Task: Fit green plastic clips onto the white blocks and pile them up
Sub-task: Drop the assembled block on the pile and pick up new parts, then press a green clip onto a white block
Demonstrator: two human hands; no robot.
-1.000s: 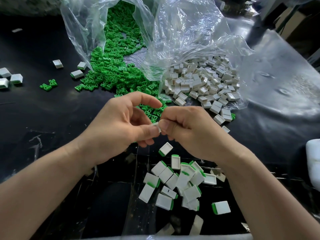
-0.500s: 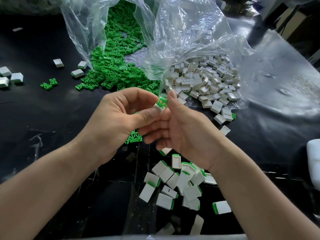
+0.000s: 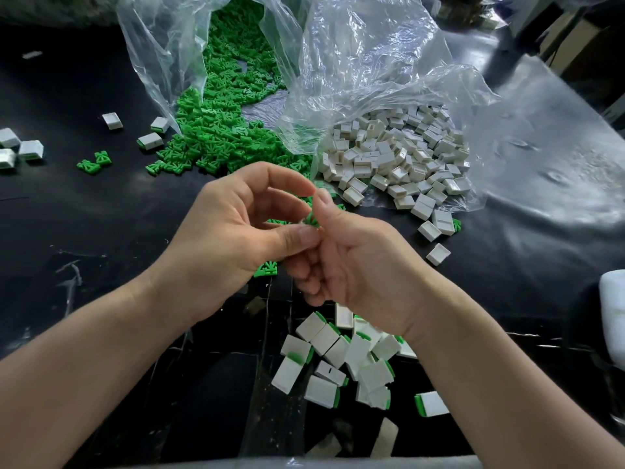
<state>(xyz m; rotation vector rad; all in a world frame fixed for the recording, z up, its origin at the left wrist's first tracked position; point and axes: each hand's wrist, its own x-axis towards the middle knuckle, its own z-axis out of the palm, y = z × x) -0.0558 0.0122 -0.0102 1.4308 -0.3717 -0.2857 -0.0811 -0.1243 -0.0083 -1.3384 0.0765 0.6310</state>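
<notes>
My left hand (image 3: pixel 236 231) and my right hand (image 3: pixel 358 262) meet above the black table. Between their thumbs and fingertips they pinch a small green clip (image 3: pixel 311 219); any white block under it is almost wholly hidden by the fingers. Loose green clips (image 3: pixel 220 143) spill from a clear bag behind the hands. Bare white blocks (image 3: pixel 395 164) lie heaped in a second clear bag at the back right. Below my right wrist lies a pile of white blocks with green clips fitted (image 3: pixel 345 360).
One green clip (image 3: pixel 266 269) lies on the table under my left hand. Stray blocks (image 3: pixel 20 150) and two clips (image 3: pixel 93 162) sit at the far left. A clipped block (image 3: pixel 433 404) lies apart at the front right. A white object (image 3: pixel 614 316) stands at the right edge.
Both hands rose from just above the finished pile. The right hand turned its thumb upward, and a green clip now shows where a white block was pinched a second ago.
</notes>
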